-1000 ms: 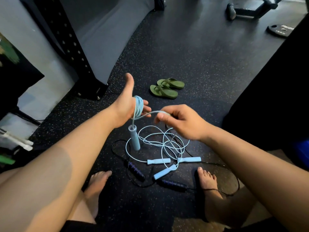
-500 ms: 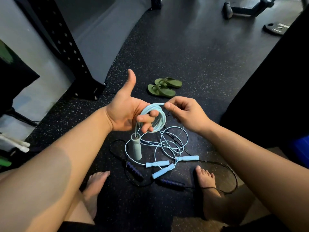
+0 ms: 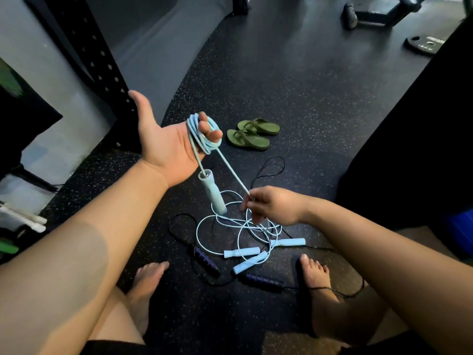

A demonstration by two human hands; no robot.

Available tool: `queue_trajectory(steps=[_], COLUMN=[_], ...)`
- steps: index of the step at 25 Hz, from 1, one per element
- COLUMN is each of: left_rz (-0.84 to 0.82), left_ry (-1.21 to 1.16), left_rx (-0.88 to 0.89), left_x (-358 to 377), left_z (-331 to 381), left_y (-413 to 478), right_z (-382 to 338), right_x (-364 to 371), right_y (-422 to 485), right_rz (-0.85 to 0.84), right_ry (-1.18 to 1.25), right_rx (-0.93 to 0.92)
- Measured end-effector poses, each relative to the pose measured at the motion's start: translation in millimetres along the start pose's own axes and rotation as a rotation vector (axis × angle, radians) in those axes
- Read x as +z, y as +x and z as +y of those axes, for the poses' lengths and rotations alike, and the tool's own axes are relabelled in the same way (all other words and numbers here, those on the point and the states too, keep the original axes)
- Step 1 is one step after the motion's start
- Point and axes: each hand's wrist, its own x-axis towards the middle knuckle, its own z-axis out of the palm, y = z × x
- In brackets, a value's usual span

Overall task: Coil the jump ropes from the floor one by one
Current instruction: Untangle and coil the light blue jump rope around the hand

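Above the floor [image 3: 307, 119], the blue rope [image 3: 204, 137] is being coiled: its loops are held round the curled fingers of the left hand [image 3: 166, 146], its loose part is pinched by the right hand [image 3: 275, 208], and another loop likely has to be wound on next.

Pale-blue rope [image 3: 204, 135] partly coiled round left hand [image 3: 163, 147] fingers, handle [image 3: 213, 194] hung below; remainder tangled on floor w/ purple-handled black rope [image 3: 263, 280].

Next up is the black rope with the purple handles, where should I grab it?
Probably the purple handle nearer your left foot, from above, gripped across its ribbed middle. It lies flat on the floor, mostly clear of the pale blue ropes, whereas its black cord is thin and runs among them.
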Motion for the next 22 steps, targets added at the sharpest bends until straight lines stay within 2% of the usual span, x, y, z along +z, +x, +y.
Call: queue_trajectory(steps=[1, 3, 6, 11, 14, 16, 19, 22], left_rz=[0.069, 0.236, 0.356, 0.256, 0.04, -0.097, -0.143, -0.197], left_ry=[0.018, 0.202, 0.578, 0.91, 0.991, 0.994, 0.944, 0.811], left_rx=[0.042, 0.089, 0.023, -0.14, -0.32, -0.408, -0.479, -0.505], left_x=[-0.3, -0.1, -0.7, -1.1, -1.1, 0.4, 4.5, 6.3], left_z=[0.8, -2.8, -18.0, -43.6, -50.5, -50.6, -47.1, -42.6], left_y=[1.5, 5.2, 7.8, 7.4, 2.7, -0.8, -2.2, -1.1], right_z=[-5.4, -18.9, -37.4, -46.3, -46.1, -43.0, -33.5, -20.2], right_x=[1.1, 1.2, -2.1, -13.8, -23.0, -31.2, -42.1, -45.5], right_y=[-3.2, -9.7, -16.2, -18.5, -19.8, -20.0, -17.5, -10.6], right_rz=[-0.013, 0.009, 0.082, 0.292, 0.437, 0.534, 0.639, 0.656], right_ry=[-0.051, -0.129, -0.241, -0.261, -0.215, -0.143, -0.018, 0.124], right_rx=[-0.015, -0.088, -0.263, -0.452, -0.462, -0.394, -0.3, -0.234])
